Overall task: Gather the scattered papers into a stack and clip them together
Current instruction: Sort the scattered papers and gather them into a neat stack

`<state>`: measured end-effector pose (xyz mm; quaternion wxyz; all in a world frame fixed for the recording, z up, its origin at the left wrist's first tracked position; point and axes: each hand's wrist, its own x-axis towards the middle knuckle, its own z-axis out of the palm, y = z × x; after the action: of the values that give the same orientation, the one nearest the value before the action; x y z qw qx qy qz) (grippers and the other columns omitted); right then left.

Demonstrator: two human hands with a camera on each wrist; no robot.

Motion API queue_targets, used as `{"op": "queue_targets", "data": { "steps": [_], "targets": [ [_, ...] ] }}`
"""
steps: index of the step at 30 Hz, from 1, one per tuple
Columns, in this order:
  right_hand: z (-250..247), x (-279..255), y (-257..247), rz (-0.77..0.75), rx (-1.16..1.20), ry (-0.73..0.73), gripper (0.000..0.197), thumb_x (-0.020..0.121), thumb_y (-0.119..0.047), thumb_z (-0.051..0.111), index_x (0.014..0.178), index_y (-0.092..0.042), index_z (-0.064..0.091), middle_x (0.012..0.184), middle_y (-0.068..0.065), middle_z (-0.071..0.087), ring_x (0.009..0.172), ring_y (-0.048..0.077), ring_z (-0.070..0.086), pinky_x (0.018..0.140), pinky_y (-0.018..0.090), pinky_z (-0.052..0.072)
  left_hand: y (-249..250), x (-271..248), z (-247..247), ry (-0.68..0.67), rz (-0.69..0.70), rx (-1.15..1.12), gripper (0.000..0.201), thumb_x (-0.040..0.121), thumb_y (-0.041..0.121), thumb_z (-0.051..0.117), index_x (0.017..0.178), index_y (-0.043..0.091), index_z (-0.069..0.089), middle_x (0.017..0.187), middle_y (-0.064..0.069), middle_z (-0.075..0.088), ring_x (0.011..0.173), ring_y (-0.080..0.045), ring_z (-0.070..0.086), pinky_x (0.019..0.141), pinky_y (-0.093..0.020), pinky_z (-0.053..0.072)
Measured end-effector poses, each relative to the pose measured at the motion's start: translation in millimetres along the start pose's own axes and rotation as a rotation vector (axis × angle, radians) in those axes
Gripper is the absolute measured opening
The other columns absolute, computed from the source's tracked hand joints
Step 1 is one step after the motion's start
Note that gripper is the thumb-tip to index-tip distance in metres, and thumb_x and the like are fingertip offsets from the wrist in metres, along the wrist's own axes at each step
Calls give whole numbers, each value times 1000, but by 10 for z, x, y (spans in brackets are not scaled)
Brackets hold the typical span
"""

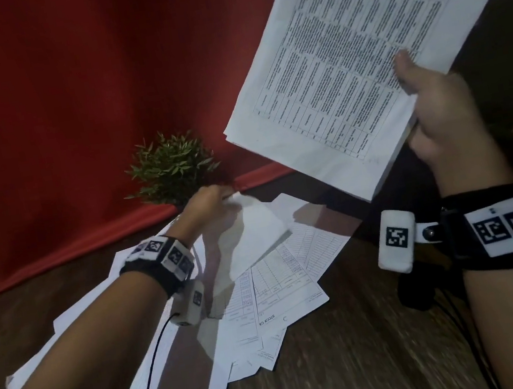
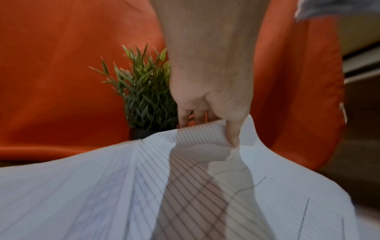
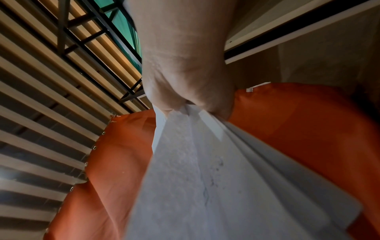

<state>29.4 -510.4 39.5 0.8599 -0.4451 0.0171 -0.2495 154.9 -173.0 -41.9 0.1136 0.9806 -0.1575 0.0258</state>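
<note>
My right hand [image 1: 428,99] holds a stack of printed papers [image 1: 360,50] up in the air at the upper right, thumb on the top page; the right wrist view shows the hand [image 3: 189,97] pinching the stack's edge [image 3: 216,170]. My left hand [image 1: 212,201] reaches to the far side of the table and pinches the raised corner of a lined sheet [image 1: 254,231]. From the left wrist, its thumb [image 2: 232,133] lies over the sheet's edge [image 2: 144,170], the fingers behind. Several more printed sheets [image 1: 277,292] lie scattered, overlapping, on the dark wooden table [image 1: 359,363]. No clip is visible.
A small potted plant [image 1: 173,167] stands just behind my left hand, against a red cloth backdrop [image 1: 52,125]. A black cable [image 1: 149,372] runs from the left wrist across the papers. Bare table wood lies at the front right.
</note>
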Motion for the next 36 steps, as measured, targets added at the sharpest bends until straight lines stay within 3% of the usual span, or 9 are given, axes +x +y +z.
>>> {"op": "queue_targets", "data": {
  "steps": [3, 7, 11, 16, 20, 24, 29, 32, 36],
  "targets": [
    [-20, 4, -32, -16, -1, 12, 35, 99, -21, 69, 130, -4, 67, 122, 10, 76, 111, 26, 74, 91, 52, 61, 84, 22, -353, 146, 77, -207, 32, 100, 24, 71, 73, 18, 54, 67, 5, 49, 58, -13, 42, 56, -31, 30],
    [-69, 15, -76, -41, 28, 29, 35, 99, -20, 68, 130, -3, 67, 122, 10, 76, 111, 26, 74, 91, 51, 61, 102, -69, -896, 521, 104, -454, 9, 95, 30, 71, 96, 23, 66, 87, 3, 71, 76, -10, 61, 68, -33, 50],
    [-116, 43, -100, -49, 27, 40, 36, 100, -22, 67, 131, -4, 66, 123, 10, 75, 111, 26, 74, 91, 51, 61, -87, -234, -1123, 813, -175, -553, 28, 90, 24, 69, 117, 19, 63, 112, 1, 72, 96, -15, 66, 78, -31, 55],
    [-138, 61, -86, -40, 29, 31, 39, 99, -24, 68, 133, -5, 66, 125, 10, 74, 113, 28, 73, 94, 53, 60, -525, -607, -705, 437, -558, -430, 51, 85, 16, 74, 133, 17, 55, 118, -8, 61, 101, -30, 61, 84, -40, 56],
    [-143, 81, -71, -41, 24, 35, 38, 98, -24, 70, 131, -5, 67, 124, 10, 75, 112, 27, 74, 92, 53, 60, -1013, -957, -684, 437, -671, -430, 42, 71, 26, 82, 108, 19, 63, 106, -16, 71, 91, -37, 71, 78, -57, 64],
    [-116, 80, -34, -22, 24, 22, 40, 98, -26, 70, 132, -5, 67, 126, 10, 74, 112, 27, 74, 91, 51, 61, -1295, -1441, -738, 171, -733, -312, 14, 89, 7, 80, 80, 0, 71, 65, -18, 72, 57, -34, 67, 58, -36, 57],
    [-26, 52, 29, -14, 34, -13, 39, 98, -23, 70, 131, -3, 66, 126, 11, 74, 113, 27, 73, 92, 51, 60, -1518, -1913, -623, -294, -888, 97, 52, 83, 55, 80, 93, 5, 80, 87, -13, 79, 75, -30, 71, 65, -30, 58],
    [10, 40, 41, -14, 25, -17, 39, 98, -23, 70, 131, -3, 67, 124, 11, 75, 112, 27, 74, 91, 49, 61, -1652, -1783, -550, -307, -666, 564, 112, 53, 101, 46, 132, 24, 70, 123, -1, 75, 105, -24, 72, 88, -33, 59],
    [42, 11, 67, -24, 15, -30, 38, 98, -22, 70, 130, -3, 67, 123, 10, 75, 112, 26, 74, 91, 49, 61, -523, -1397, -495, -234, -116, 594, 66, 91, 74, 57, 133, 23, 63, 134, -2, 66, 118, -24, 65, 94, -35, 55]
  ]
}}
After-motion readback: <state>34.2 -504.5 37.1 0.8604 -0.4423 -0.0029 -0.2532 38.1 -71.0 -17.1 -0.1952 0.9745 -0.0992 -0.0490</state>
